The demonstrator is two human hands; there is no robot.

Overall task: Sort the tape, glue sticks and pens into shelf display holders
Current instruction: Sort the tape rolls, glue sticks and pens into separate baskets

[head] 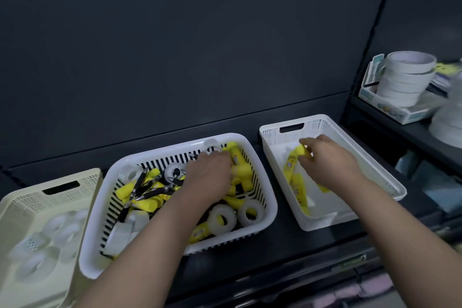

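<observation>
Evidently both hands work at once, one picking while the other drops. The right hand [327,160] pinches a yellow glue stick [301,150] with curled fingers, over the far end of the white perforated holder [317,126], where other glue sticks [292,175] already lie along the left wall. It probably holds the stick low so that it lands beside them rather than bouncing. The left hand [210,175] is plunged knuckles-up into the slotted basket [250,234], fingers buried among loose glue sticks [240,165]. Whether it has closed on one cannot be told. Black pens [150,187] and clear tape rolls [222,217] are still mixed in that basket. A cream holder [82,177] on the left holds sorted tape [50,232].

The three containers sit in a row on the dark shelf [287,257], the cream holder just beside the basket and the white holder set a little apart. The right holder has bare floor on its right side, so room remains. No holder for pens is in view. A stack of white tape [405,77] stands on the neighbouring shelf, well apart.
</observation>
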